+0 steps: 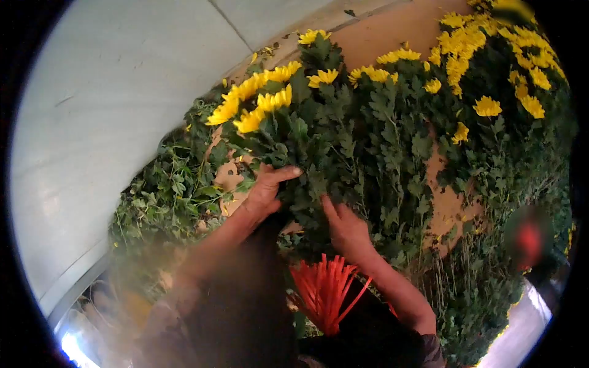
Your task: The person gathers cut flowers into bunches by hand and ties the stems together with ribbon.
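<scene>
Yellow chrysanthemums [261,101] with long leafy green stems stand out at the upper left of the heap. My left hand [265,189] is closed around the leafy stems of this bunch, its thumb lying across the front; the other fingers are mostly hidden. Just to the right, my right hand [350,230] reaches into the leaves, one finger stretched upward against the stems. Its remaining fingers are hidden, so its grip cannot be made out. Below it, a bundle of thin red strips [325,288] fans out close to my body.
More cut chrysanthemums [460,49] lie along the back and right. Loose leaves and stems [165,181] are piled on the left beside a pale sheet-like wall [116,104]. Brown ground [389,30] shows at the top. A blurred red object [527,242] is at the right.
</scene>
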A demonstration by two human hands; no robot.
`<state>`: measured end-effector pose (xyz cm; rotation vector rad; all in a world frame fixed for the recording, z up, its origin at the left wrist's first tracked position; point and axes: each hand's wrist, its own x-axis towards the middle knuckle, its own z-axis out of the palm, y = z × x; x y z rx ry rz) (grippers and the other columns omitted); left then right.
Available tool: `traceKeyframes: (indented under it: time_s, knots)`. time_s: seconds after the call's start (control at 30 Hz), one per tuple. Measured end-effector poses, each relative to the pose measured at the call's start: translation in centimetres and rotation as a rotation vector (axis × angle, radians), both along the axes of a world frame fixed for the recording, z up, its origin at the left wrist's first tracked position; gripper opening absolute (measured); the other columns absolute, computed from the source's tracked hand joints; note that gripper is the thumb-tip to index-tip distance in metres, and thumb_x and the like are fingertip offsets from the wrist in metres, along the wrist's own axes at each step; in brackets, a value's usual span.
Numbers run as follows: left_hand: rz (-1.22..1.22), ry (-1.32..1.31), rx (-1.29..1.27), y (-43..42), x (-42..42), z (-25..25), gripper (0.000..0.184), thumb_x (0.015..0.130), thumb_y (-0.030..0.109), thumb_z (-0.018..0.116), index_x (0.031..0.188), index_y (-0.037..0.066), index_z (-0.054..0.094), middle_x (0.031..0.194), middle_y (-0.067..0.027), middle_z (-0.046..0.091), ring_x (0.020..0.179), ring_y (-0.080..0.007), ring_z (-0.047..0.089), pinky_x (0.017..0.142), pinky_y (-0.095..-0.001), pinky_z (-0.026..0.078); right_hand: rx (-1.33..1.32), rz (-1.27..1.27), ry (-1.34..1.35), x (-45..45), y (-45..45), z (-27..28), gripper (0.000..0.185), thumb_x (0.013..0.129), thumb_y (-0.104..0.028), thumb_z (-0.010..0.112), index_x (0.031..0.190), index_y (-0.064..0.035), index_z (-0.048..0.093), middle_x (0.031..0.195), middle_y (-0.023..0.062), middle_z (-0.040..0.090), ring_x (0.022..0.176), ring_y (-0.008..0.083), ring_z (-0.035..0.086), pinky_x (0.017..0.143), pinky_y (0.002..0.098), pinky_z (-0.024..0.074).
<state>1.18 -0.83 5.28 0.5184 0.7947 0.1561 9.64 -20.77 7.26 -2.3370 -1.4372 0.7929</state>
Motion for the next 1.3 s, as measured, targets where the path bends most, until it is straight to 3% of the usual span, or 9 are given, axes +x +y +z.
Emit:
traceKeyframes:
  time_s: [0.13, 0.2, 0.37, 0.43, 0.73, 0.9, 0.97, 1.2, 1.3]
  knots:
    - [-0.055, 0.173, -0.127, 0.2, 0.8, 1.3, 0.034, 0.08, 0.017, 0.063, 0.107, -0.003, 0.06, 0.102, -0.0117, 0.065, 0.091, -0.0228, 0.063, 0.083, -0.0364, 0.051, -0.281, -0.097, 0.269, 1.1, 0.4, 2.2, 0.064, 0.075, -0.007, 0.055, 0.137, -0.0132, 0.038, 0.098, 0.0131, 0.053, 0.087, 0.0333, 0.057, 0.067, 0.0431, 0.0498]
    - [-0.115, 0.096, -0.209, 0.7, 1.0, 1.5, 0.035, 0.081, 0.018, 0.062, 0.11, -0.002, 0.06, 0.105, -0.0125, 0.065, 0.095, -0.0242, 0.063, 0.085, -0.0374, 0.05, 0.167, 0.049, 0.028, 3.3, -1.3, 0.9, 0.056, 0.076, -0.013, 0.06, 0.13, -0.0096, 0.046, 0.107, 0.0133, 0.055, 0.096, 0.0333, 0.055, 0.077, 0.0448, 0.0475]
    - [-0.008, 0.175, 0.015, 0.5, 0.9, 2.3, 0.039, 0.08, 0.021, 0.061, 0.112, -0.001, 0.058, 0.106, -0.0127, 0.063, 0.096, -0.028, 0.061, 0.085, -0.0407, 0.049, 0.223, -0.605, -0.526, 15.9, -8.7, -6.5, 0.052, 0.079, -0.032, 0.064, 0.122, -0.0067, 0.049, 0.112, 0.0186, 0.055, 0.099, 0.0379, 0.054, 0.08, 0.045, 0.0461]
    - [-0.012, 0.191, 0.014, 0.2, 1.0, 1.2, 0.041, 0.079, 0.022, 0.063, 0.113, -0.001, 0.057, 0.107, -0.0129, 0.062, 0.096, -0.0291, 0.06, 0.085, -0.0419, 0.049, -0.144, -0.839, -0.022, 17.7, -9.9, -9.4, 0.05, 0.083, -0.026, 0.063, 0.125, -0.0053, 0.046, 0.117, 0.0218, 0.052, 0.105, 0.0375, 0.052, 0.083, 0.0435, 0.0454]
    - [0.019, 0.188, 0.045, -0.1, 1.1, 0.7, 0.042, 0.08, 0.021, 0.063, 0.115, 0.0, 0.055, 0.11, -0.0111, 0.061, 0.1, -0.0286, 0.059, 0.087, -0.0417, 0.048, 0.206, -0.534, 0.153, 13.2, -7.4, -10.7, 0.033, 0.091, -0.025, 0.053, 0.117, -0.0047, 0.055, 0.12, 0.0178, 0.052, 0.11, 0.038, 0.05, 0.091, 0.0428, 0.0421]
    - [-0.019, 0.155, 0.066, 0.5, -0.6, -1.9, 0.045, 0.08, 0.022, 0.062, 0.119, 0.002, 0.054, 0.114, -0.0107, 0.06, 0.102, -0.0277, 0.058, 0.09, -0.0402, 0.046, 0.266, -0.818, -0.574, 21.5, -7.6, -10.1, 0.035, 0.088, -0.025, 0.057, 0.113, -0.0011, 0.053, 0.109, 0.0203, 0.053, 0.102, 0.0373, 0.05, 0.085, 0.0432, 0.0424]
    - [0.043, 0.181, -0.006, 0.7, -0.6, -2.4, 0.047, 0.08, 0.026, 0.062, 0.12, 0.002, 0.054, 0.117, -0.0104, 0.059, 0.103, -0.027, 0.058, 0.091, -0.0396, 0.046, 0.251, -1.041, -0.496, 25.4, -10.3, -11.1, 0.036, 0.085, -0.02, 0.062, 0.114, -0.0026, 0.052, 0.105, 0.0184, 0.055, 0.098, 0.0359, 0.051, 0.082, 0.044, 0.043]
    - [0.001, 0.249, 0.037, 1.0, -1.3, -3.3, 0.047, 0.079, 0.028, 0.063, 0.118, 0.003, 0.056, 0.115, -0.0098, 0.06, 0.103, -0.027, 0.058, 0.09, -0.0401, 0.046, 0.185, -1.033, -0.831, 28.7, -15.2, -8.6, 0.041, 0.08, -0.018, 0.068, 0.116, -0.0058, 0.053, 0.112, 0.0165, 0.05, 0.1, 0.0369, 0.049, 0.084, 0.0457, 0.0421]
    - [0.031, 0.197, 0.07, 0.7, -0.3, -2.9, 0.048, 0.077, 0.029, 0.064, 0.117, 0.003, 0.056, 0.112, -0.0092, 0.062, 0.1, -0.027, 0.059, 0.089, -0.0398, 0.047, -0.201, -0.737, -0.943, 30.0, -14.9, -8.3, 0.043, 0.078, -0.021, 0.069, 0.118, -0.0144, 0.055, 0.119, 0.0149, 0.049, 0.107, 0.0368, 0.047, 0.088, 0.0508, 0.0388]
